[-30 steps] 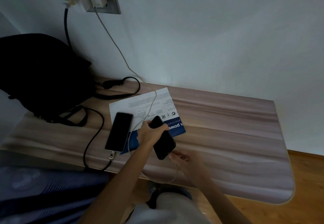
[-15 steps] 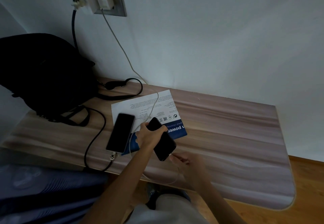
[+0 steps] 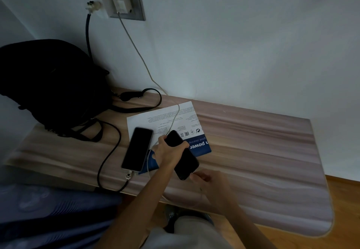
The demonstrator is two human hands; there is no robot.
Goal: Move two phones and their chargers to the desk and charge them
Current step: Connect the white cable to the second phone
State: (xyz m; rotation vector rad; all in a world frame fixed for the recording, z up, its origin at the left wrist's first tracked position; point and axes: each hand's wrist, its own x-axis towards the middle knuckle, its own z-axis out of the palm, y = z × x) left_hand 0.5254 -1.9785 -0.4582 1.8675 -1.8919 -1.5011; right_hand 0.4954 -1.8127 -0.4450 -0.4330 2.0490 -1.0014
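The left hand [image 3: 168, 151] wraps its fingers and thumb round the middle of a slim black glass-fronted phone [image 3: 187, 166], holding it tilted just above the near edge of the white and blue printed leaflet [image 3: 161, 118] that lies on the pale wood-grain surface [image 3: 253, 151]. The right hand [image 3: 210, 182] is blurred, but its fingertips look pinched together on the end of the pale braided cable [image 3: 136, 50], right at the phone's lower edge. The plug itself is hidden, so I cannot tell whether it is seated.

That cable runs across the leaflet and up the wall to a white charger block [image 3: 121, 4] in the grey wall socket [image 3: 128, 3] above the leaflet. A second dark rectangular phone [image 3: 137, 148] lies flat, touching the leaflet's left side, with a thick black cable [image 3: 109, 151] plugged into its near end.

The held phone is rigid, smooth and probably slippery, and its glass would not forgive a drop, so a grip across the side edges suits it. The cable is light and limp, so it is best taken by the stiff plug, pushed straight into the port without bending. Afterwards the phone should be laid flat on the leaflet or just right of it.

A black fabric backpack [image 3: 44, 85] sits left of the leaflet.
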